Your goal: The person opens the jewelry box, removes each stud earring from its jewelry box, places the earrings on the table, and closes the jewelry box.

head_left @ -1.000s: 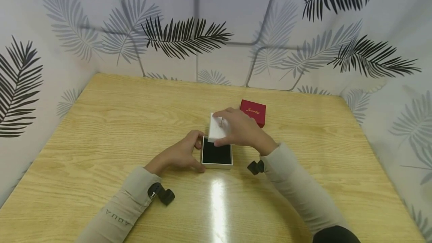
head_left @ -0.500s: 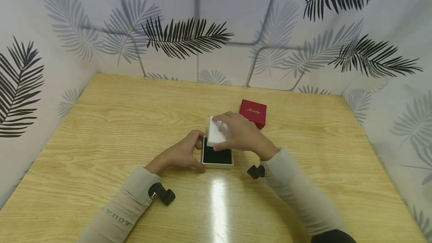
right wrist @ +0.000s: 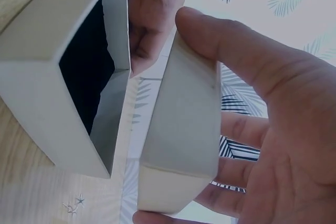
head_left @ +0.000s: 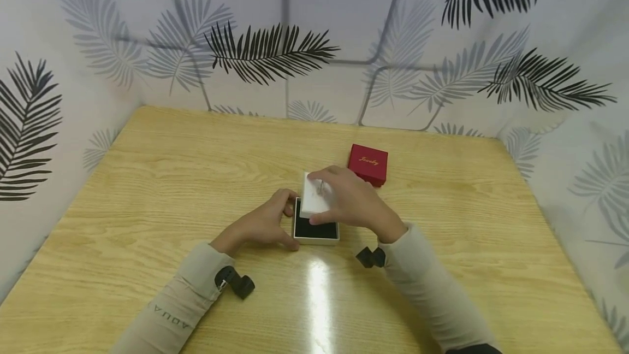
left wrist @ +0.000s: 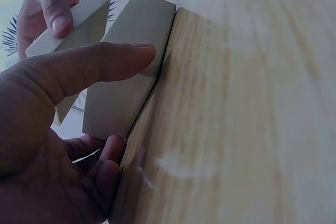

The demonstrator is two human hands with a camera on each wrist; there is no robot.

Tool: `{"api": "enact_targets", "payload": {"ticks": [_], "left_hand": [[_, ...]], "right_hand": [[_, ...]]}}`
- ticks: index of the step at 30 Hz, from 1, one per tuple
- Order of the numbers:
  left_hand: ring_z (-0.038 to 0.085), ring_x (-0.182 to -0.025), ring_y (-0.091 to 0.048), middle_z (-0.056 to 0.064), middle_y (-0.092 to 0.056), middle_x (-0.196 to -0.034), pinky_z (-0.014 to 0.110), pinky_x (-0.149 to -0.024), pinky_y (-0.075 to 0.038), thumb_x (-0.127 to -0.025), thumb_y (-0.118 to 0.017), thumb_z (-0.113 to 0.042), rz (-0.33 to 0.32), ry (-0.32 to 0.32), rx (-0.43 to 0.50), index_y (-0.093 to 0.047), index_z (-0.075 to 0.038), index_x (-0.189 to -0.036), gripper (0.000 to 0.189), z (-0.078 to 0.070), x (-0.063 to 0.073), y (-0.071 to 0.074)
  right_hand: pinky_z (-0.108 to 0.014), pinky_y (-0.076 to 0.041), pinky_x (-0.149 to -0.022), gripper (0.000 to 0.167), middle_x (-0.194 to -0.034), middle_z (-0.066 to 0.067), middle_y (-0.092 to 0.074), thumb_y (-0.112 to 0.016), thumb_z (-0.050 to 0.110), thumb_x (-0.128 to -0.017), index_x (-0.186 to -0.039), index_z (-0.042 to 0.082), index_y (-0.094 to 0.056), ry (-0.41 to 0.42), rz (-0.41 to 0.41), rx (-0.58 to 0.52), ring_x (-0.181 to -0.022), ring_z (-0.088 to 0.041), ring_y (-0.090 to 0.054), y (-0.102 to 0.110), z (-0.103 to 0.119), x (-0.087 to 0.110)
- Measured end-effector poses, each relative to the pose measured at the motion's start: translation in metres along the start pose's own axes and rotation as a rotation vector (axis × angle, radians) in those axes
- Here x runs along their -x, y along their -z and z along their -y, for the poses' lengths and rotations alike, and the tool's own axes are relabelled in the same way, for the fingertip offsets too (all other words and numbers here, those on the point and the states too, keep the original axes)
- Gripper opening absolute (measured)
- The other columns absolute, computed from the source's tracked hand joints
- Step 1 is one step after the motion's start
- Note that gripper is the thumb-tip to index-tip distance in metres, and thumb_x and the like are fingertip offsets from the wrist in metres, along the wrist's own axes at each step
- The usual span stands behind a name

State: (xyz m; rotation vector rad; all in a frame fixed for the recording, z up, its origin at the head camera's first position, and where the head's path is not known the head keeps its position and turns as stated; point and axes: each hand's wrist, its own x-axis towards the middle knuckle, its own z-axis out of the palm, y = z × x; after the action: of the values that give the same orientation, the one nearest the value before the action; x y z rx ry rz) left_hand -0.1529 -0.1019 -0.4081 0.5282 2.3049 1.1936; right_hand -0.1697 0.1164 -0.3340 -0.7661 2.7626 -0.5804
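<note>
A white square box base [head_left: 316, 242] with a black lining stands uncovered on the table. My left hand [head_left: 262, 224] grips it at its left side; in the left wrist view the thumb [left wrist: 113, 64] lies along one wall and fingers curl at a corner. Tilted close over the base is its white lid [head_left: 308, 198], bearing a small printed figure. My right hand [head_left: 351, 198] holds this lid by opposite edges, thumb [right wrist: 205, 30] on one and fingertips on the other. The right wrist view shows lid and base apart, with a gap between.
Behind my right hand sits a red box [head_left: 369, 161] with gold "Jewelry" lettering. Small silver star-shaped pieces [right wrist: 76, 203] appear near the base in the right wrist view. The wooden table [head_left: 196, 163] meets a leaf-patterned backdrop [head_left: 334, 26] at the back and sides.
My right hand has brought the white lid a little toward me, so it covers more of the black lining. My left hand and the base have stayed put.
</note>
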Motion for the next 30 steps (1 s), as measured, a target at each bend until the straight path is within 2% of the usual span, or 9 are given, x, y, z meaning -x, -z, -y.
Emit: {"api": "enact_targets", "payload": {"ticks": [9, 14, 24, 30], "left_hand": [[0.026, -0.118, -0.046, 0.013, -0.044, -0.131, 0.042, -0.103, -0.042, -0.068, -0.091, -0.017, -0.002, -0.001, -0.003, -0.034, -0.002, -0.141, 0.094, 0.000, 0.001, -0.002], [0.027, -0.119, -0.046, 0.013, -0.044, -0.132, 0.044, -0.104, -0.042, -0.068, -0.091, -0.017, -0.003, 0.013, -0.003, -0.034, -0.003, -0.141, 0.094, -0.002, 0.003, -0.001], [0.027, -0.118, -0.045, 0.014, -0.043, -0.133, 0.042, -0.102, -0.041, -0.069, -0.091, -0.017, 0.006, 0.001, -0.006, -0.032, -0.002, -0.144, 0.097, -0.004, 0.003, -0.002], [0.027, -0.119, -0.044, 0.014, -0.042, -0.133, 0.043, -0.101, -0.042, -0.069, -0.091, -0.018, 0.016, 0.002, -0.003, -0.030, -0.002, -0.145, 0.098, -0.005, 0.004, -0.001]], "right_hand": [[-0.042, -0.054, -0.085, 0.083, -0.139, -0.009, -0.058, -0.091, 0.045, -0.067, -0.139, 0.019, -0.058, 0.021, -0.008, 0.003, -0.118, -0.026, -0.056, -0.003, 0.001, 0.009], [-0.040, -0.054, -0.082, 0.082, -0.136, -0.008, -0.060, -0.091, 0.045, -0.067, -0.138, 0.019, -0.059, 0.041, -0.031, 0.014, -0.117, -0.026, -0.057, -0.006, 0.000, 0.012], [-0.043, -0.054, -0.088, 0.082, -0.136, -0.008, -0.060, -0.090, 0.046, -0.067, -0.138, 0.018, -0.058, 0.053, -0.020, 0.016, -0.117, -0.025, -0.058, -0.012, 0.001, 0.014], [-0.043, -0.054, -0.087, 0.083, -0.135, -0.008, -0.061, -0.091, 0.046, -0.066, -0.137, 0.017, -0.059, 0.069, -0.015, 0.031, -0.116, -0.026, -0.059, -0.014, 0.005, 0.015]]}}
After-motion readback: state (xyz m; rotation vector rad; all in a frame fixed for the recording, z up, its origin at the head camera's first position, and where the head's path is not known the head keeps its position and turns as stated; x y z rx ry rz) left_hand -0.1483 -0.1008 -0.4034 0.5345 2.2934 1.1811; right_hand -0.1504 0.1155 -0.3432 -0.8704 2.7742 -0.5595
